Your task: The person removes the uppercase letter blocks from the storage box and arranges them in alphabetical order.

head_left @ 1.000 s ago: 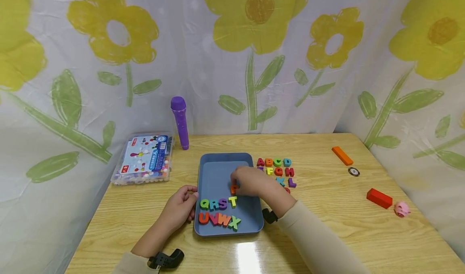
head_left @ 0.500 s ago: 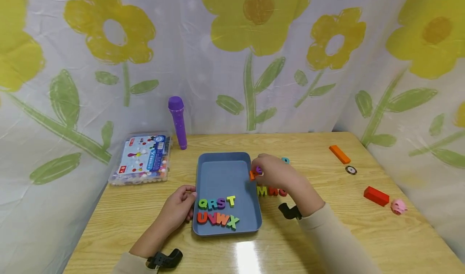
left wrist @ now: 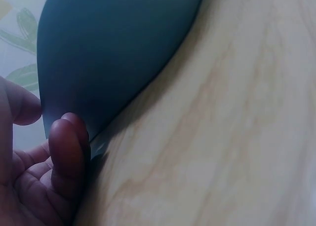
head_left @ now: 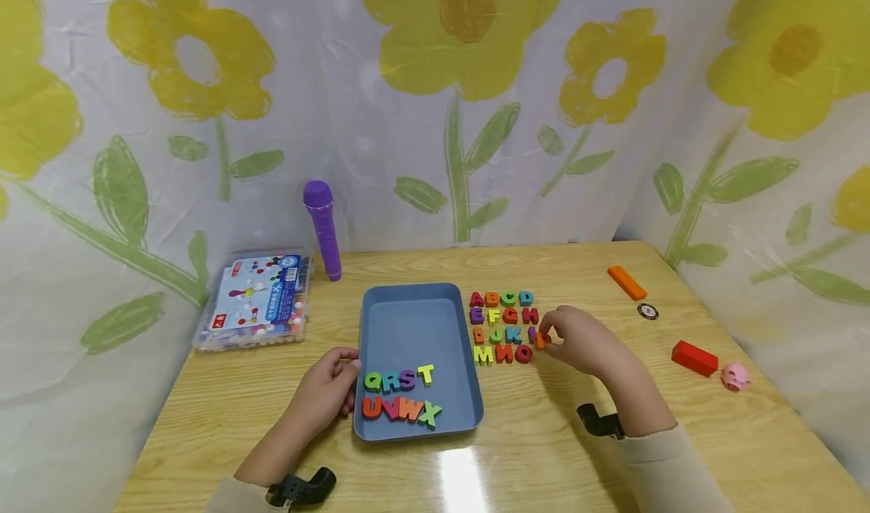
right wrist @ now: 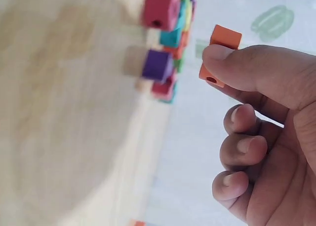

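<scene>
In the head view my left hand (head_left: 325, 392) is at the left side of the blue-grey tray (head_left: 359, 324), thumb at the rim and fingers against the outer wall. The left wrist view shows the tray wall (left wrist: 113, 48) between thumb and fingers. My right hand (head_left: 584, 341) pinches an orange toy letter (right wrist: 227, 36) between thumb and index finger, its other fingers curled. That letter is just right of the rows of coloured letters on the table, near the red O (head_left: 523, 354) and the purple L (head_left: 532, 335), which it partly hides.
Inside the tray lie two rows of letters, including a yellow T (head_left: 425, 374) and a red U (head_left: 371, 408). A clear bead box (head_left: 251, 301) and purple microphone (head_left: 325, 230) stand behind left. Rightward are an orange block (head_left: 627, 282), round chip (head_left: 649, 311), red block (head_left: 695, 358) and pink pig (head_left: 735, 377).
My right hand has lifted the orange letter from the tray and carried it rightward over the letter rows to their right end. My left hand has stayed at the tray's side.
</scene>
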Available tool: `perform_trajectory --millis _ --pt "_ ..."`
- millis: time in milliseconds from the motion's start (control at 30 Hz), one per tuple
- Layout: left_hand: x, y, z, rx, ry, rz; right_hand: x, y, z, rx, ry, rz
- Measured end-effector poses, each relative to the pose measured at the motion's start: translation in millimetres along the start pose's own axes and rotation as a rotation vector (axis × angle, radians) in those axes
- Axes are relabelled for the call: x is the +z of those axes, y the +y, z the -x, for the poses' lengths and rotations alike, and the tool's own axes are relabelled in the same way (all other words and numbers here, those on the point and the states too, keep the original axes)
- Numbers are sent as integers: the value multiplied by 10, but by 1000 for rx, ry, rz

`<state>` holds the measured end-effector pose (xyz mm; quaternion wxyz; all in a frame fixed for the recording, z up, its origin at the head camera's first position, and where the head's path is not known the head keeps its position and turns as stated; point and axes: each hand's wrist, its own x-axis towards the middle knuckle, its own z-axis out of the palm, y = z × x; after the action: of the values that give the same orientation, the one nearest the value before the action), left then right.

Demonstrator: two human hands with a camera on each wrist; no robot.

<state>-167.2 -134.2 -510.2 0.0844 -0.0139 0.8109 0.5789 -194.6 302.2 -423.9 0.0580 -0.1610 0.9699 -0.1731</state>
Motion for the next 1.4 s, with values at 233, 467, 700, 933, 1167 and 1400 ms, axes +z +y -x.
perform_trajectory --millis 233,467,700,933,1167,1400 --pt "0 11 2 1 4 -7 91 120 84 42 -9 -11" --pt "10 6 3 -11 4 -4 209 191 38 45 -26 7" --pt "7 8 6 -17 0 6 255 174 20 64 -27 9" --pt "3 20 12 -18 -1 5 172 168 89 55 -5 23" --pt "-14 5 19 10 -5 15 -148 -139 -7 -29 47 78" --pt "-9 -11 8 11 -1 10 -230 -858 -397 -140 54 52"
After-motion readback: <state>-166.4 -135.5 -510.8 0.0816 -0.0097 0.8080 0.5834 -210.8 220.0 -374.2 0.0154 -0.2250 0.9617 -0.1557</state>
